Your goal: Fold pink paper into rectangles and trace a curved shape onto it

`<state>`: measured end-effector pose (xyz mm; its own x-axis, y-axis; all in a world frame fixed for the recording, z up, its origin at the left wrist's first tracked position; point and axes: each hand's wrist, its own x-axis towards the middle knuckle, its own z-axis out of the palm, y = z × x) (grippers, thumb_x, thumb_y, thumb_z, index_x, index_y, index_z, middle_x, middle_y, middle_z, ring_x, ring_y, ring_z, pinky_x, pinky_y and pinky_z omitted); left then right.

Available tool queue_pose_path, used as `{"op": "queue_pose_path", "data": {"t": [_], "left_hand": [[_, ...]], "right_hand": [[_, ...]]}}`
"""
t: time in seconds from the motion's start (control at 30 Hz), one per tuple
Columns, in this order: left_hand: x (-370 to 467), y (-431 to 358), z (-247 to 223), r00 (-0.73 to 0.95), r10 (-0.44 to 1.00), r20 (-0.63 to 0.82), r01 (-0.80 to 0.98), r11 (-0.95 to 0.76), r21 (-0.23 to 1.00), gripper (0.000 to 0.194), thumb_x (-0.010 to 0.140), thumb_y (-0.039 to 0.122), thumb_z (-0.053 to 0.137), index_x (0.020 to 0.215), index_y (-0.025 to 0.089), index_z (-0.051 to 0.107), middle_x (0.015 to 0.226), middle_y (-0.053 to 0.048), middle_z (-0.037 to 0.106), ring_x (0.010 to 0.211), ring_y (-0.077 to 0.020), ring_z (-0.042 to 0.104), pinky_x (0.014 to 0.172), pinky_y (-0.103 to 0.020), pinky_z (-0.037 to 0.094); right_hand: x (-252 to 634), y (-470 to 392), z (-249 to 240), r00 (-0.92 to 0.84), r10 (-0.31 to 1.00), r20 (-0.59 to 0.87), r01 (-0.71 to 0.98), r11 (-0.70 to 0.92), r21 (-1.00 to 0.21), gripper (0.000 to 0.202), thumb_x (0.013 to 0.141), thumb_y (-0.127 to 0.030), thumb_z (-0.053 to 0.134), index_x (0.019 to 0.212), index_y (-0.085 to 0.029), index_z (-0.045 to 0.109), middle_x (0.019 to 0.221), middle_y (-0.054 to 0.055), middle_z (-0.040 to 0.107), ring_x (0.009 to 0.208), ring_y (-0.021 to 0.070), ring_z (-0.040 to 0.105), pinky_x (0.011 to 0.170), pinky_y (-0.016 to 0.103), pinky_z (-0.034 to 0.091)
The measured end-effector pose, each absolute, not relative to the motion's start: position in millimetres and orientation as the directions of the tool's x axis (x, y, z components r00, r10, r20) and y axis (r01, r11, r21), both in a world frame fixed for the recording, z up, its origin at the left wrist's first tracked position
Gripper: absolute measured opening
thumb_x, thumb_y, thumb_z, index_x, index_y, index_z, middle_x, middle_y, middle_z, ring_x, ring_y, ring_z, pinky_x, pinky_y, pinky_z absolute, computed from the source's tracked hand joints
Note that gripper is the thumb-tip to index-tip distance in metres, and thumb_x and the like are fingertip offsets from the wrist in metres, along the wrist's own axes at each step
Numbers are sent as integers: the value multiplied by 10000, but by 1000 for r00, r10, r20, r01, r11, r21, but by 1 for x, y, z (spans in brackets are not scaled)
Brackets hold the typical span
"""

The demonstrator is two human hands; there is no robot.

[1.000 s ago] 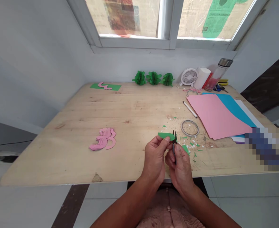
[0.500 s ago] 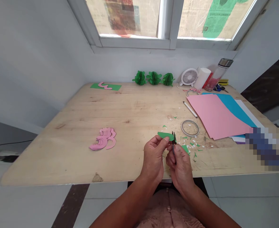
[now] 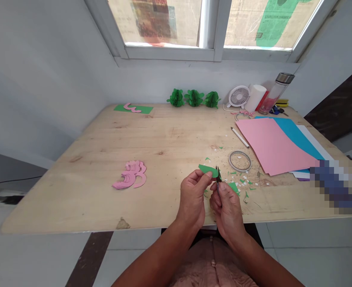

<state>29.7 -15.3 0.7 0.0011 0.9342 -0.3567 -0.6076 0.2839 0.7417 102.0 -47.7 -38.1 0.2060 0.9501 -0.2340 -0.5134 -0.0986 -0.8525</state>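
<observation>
A small piece of green paper with a rounded end is pinched in my left hand, between thumb and fingers. My right hand grips a pair of dark scissors, whose blades point away from me at the paper's right end. The scissors' handles are mostly hidden by my fingers. Beneath and to the right of my hands, green and white paper scraps are strewn over the wooden table.
Pink paper cutouts lie at left. A tape roll, a white pen and coloured paper sheets lie at right. Along the wall stand three green paper trees, a small fan and a bottle.
The green paper has tilted slightly, its right end lower. My left hand and the scissors' tips have shifted a little to the left.
</observation>
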Motion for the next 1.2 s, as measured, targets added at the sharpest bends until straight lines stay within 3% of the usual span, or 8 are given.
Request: {"op": "queue_pose_path", "data": {"t": [0.5,1.2], "left_hand": [[21,-9,-3,-19,948,-318,-534,259,805,217,611,257,772,616,171,573,655,15,611,684,-130,583,781,-282,440],[17,-6,0,46,964,-264,-469,254,846,179,653,255,730,605,157,588,620,23,610,621,-109,553,731,-269,422]], "right_hand": [[109,-48,-39,163,955,-248,-481,-143,-865,361,777,-541,640,746,-186,587,496,-96,288,424,55,178,386,196,132],[111,-45,-40,141,964,-227,-450,-142,-882,367,803,-538,622,746,-175,603,482,-96,278,436,54,173,406,204,127]]}}
